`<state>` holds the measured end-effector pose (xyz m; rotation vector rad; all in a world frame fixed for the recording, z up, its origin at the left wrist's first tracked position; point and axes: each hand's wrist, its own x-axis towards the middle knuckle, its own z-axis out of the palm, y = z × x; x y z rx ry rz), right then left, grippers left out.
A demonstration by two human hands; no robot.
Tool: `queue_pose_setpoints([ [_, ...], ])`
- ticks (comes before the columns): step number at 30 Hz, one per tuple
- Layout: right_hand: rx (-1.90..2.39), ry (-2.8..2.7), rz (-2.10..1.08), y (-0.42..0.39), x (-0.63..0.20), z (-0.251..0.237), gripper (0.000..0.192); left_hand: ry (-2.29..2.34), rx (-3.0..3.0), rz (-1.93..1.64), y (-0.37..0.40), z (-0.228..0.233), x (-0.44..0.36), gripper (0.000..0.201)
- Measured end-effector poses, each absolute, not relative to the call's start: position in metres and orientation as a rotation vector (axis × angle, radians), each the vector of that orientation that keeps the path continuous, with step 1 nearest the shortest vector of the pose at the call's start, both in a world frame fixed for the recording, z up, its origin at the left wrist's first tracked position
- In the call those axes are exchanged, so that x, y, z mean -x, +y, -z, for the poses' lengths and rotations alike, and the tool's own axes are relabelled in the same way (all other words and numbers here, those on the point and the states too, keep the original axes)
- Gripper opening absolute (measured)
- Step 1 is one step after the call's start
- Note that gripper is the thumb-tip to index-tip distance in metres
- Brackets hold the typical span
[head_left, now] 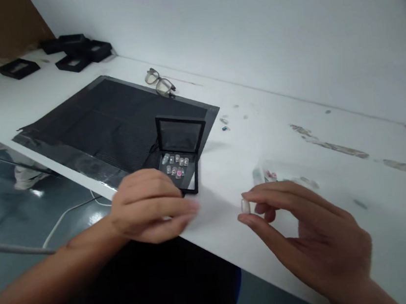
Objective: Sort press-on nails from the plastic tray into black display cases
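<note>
The right hand [309,230] pinches a small pale false nail [245,206] between thumb and forefinger, the other fingers loosely curled, just above the white table [332,121]. The nail looks translucent, oval and plain; no writing on it can be read. The left hand [150,205] hovers half closed at the table's near edge, holding nothing I can make out, partly covering a small black case [181,157]. The case stands open with its lid upright and rows of pale nails inside, one pink. It sits on a black mat [110,119]. Eyeglasses [159,82] lie behind, black boxes [72,52] farther off.
</note>
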<state>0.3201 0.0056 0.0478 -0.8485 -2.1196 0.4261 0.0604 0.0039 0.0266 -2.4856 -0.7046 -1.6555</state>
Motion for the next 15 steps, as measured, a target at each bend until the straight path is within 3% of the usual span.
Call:
queue_pose_setpoints([
  [5,0.865,-2.184,-0.132,0.01,-0.289,-0.039,0.025,-1.145,2.2,1.666,0.029,-0.026,-0.008,0.016],
  [8,0.979,-2.31,-0.189,0.021,-0.263,-0.031,0.014,-1.464,2.099,1.74,0.056,-0.024,0.003,0.025],
  [15,1.255,-2.281,-0.401,0.04,-0.242,-0.017,0.019,-1.635,2.276,1.893,0.074,-0.014,0.003,0.031],
])
